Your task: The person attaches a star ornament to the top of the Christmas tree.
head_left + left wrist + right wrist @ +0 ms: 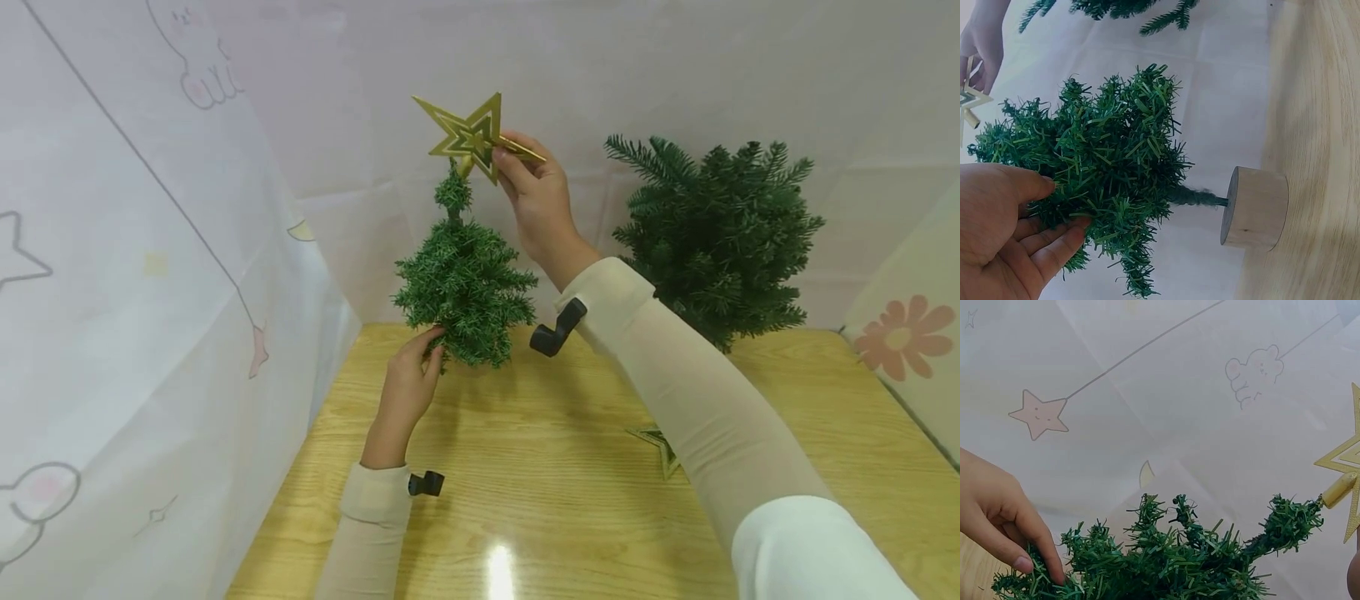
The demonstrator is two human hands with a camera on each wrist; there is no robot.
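Right hand pinches a gold star between thumb and fingers, while the left hand curls its thumb and fingers about the lower branches of a small green tree. The star is up at the treetop, its short gold tube against the top sprig; whether the sprig has gone inside cannot be told. Below, the tree stands on a round wooden base near the back of the wooden table. To its right is 1 larger green tree, with the right sleeve crossing in front of its lower edge. Behind hangs pale cloth with printed drawings.

That sleeve also covers part of a 2nd gold star lying on the table. Foliage hides the base in the head view and some of the left fingertips; the larger tree's foot is out of sight. At the right wrist camera, the held star is cut off by the frame edge.
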